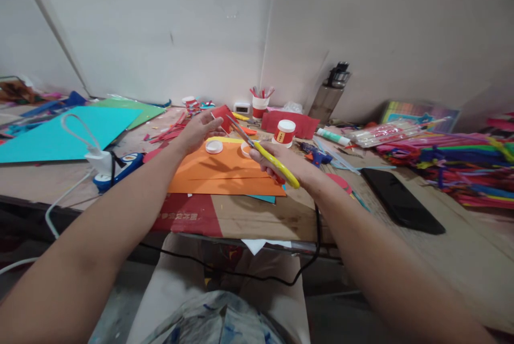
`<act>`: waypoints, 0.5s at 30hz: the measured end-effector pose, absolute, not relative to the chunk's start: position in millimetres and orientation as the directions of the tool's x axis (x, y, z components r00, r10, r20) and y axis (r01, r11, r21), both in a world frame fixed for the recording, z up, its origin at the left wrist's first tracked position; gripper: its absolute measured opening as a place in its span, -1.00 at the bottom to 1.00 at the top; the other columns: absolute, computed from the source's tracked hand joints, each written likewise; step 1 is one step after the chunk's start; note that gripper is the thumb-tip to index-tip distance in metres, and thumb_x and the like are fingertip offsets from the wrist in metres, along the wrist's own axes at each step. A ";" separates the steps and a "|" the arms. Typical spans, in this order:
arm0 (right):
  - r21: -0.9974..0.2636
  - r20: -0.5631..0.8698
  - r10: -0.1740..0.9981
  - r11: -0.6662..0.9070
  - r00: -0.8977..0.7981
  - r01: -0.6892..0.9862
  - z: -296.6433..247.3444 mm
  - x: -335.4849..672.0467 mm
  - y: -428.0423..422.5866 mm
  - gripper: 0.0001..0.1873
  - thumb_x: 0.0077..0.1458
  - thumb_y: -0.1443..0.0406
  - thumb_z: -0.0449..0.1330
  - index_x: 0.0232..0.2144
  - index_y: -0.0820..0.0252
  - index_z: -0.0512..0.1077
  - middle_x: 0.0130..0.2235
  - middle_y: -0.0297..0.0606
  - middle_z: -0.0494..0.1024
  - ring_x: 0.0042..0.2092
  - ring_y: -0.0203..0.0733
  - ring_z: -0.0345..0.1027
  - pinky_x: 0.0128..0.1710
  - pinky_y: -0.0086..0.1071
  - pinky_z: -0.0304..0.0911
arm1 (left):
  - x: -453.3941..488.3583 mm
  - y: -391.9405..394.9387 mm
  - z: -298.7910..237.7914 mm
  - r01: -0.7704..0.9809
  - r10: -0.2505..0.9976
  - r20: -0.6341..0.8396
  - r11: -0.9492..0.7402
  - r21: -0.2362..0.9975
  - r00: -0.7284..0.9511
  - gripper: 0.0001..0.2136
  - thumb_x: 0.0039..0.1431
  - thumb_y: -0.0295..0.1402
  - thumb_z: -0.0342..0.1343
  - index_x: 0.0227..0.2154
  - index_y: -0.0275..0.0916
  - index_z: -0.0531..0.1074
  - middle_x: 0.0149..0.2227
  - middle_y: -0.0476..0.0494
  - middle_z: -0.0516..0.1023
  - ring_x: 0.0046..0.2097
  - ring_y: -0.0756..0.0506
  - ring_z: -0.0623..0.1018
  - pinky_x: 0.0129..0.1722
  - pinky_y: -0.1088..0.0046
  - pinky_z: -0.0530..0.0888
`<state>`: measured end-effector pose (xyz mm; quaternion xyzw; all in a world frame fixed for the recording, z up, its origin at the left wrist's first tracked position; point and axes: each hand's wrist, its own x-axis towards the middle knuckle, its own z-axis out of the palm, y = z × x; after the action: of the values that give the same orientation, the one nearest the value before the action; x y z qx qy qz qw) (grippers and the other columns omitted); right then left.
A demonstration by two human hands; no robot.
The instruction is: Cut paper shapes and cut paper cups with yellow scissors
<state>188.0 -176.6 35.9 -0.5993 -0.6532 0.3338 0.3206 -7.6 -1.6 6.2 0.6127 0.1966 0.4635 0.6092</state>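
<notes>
My right hand [277, 163] grips yellow-handled scissors [263, 150], whose blades point up and left toward a piece of red paper [223, 114]. That red paper is pinched in my left hand [199, 128], fingers closed on its lower edge. Both hands hover over orange paper sheets [225, 170] lying on the cardboard-covered table [257, 215]. A white lid [214, 146] rests on the orange paper just under my left hand.
A white jar with a red label [285, 132], a cup of pens [259, 104], a blue glue gun [315, 153], a black phone [401, 200], a metal bottle [329, 95] and colourful pipe cleaners [450, 159] fill the right. Teal paper [60, 132] and a white charger [99, 161] lie left.
</notes>
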 end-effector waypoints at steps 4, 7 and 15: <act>-0.805 0.062 0.994 0.102 -0.088 0.584 34.7 188.9 -175.2 -0.45 0.06 -0.14 0.13 -0.11 0.12 0.44 -0.49 -0.34 0.40 -0.57 -0.40 0.21 -0.65 -0.53 0.15 | -7.1 -1.8 4.1 -0.239 0.752 0.330 -0.233 0.943 0.571 -0.68 -0.07 -0.18 0.32 -0.34 -0.27 0.41 -0.40 -0.05 0.41 -0.35 -0.03 0.51 -0.20 0.30 0.51; -0.792 0.098 0.991 0.136 -0.096 0.595 33.3 189.1 -173.5 -0.45 0.07 -0.15 0.12 -0.12 0.13 0.44 -0.48 -0.33 0.41 -0.55 -0.39 0.23 -0.61 -0.52 0.17 | -5.4 -3.8 4.1 -0.224 0.754 0.353 -0.273 0.935 0.554 -0.70 -0.05 -0.14 0.30 -0.41 -0.25 0.40 -0.40 -0.05 0.39 -0.35 -0.01 0.47 -0.25 0.39 0.49; -0.825 0.086 0.994 0.105 -0.061 0.556 32.9 188.4 -173.7 -0.51 0.07 -0.11 0.16 -0.19 0.14 0.41 -0.48 -0.33 0.41 -0.55 -0.39 0.23 -0.63 -0.52 0.17 | 2.9 -11.1 6.5 -0.311 0.718 0.385 -0.242 0.919 0.579 -0.73 0.08 -0.11 0.19 -0.42 -0.23 0.39 -0.41 -0.07 0.41 -0.38 0.01 0.42 -0.33 0.47 0.40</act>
<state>188.4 -173.7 32.9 -0.5902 -0.6567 0.3147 0.3484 2.9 -11.1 6.5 0.6591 0.1544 0.4320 0.5960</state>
